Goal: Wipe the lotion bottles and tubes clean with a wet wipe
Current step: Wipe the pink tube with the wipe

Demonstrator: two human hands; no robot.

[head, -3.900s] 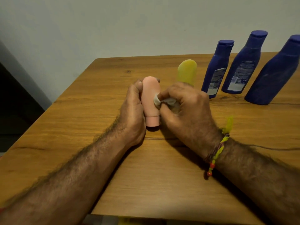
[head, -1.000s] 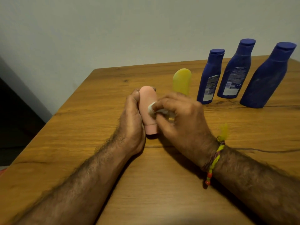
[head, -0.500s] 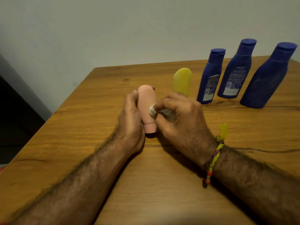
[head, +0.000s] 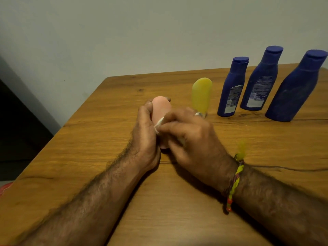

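A pink tube (head: pixel 161 108) stands upright on its cap at the middle of the wooden table (head: pixel 92 139). My left hand (head: pixel 144 137) grips it from the left, fingers curled round its back. My right hand (head: pixel 188 134) pinches a bunched white wet wipe (head: pixel 158 125) and presses it against the tube's front, covering the lower half. A yellow tube (head: pixel 201 94) stands upright just behind my right hand. Three dark blue lotion bottles (head: pixel 232 87) (head: pixel 260 80) (head: pixel 295 89) stand in a row at the back right.
The table's left edge runs diagonally beside a dark gap and a pale wall (head: pixel 124 32). A thin dark cable (head: pixel 284 168) lies across the table to the right of my right wrist. Something red (head: pixel 4 189) shows at the far left edge.
My right hand has slid the wipe to the left across the tube's front, closer to my left thumb. The tube and my left hand have stayed in place.
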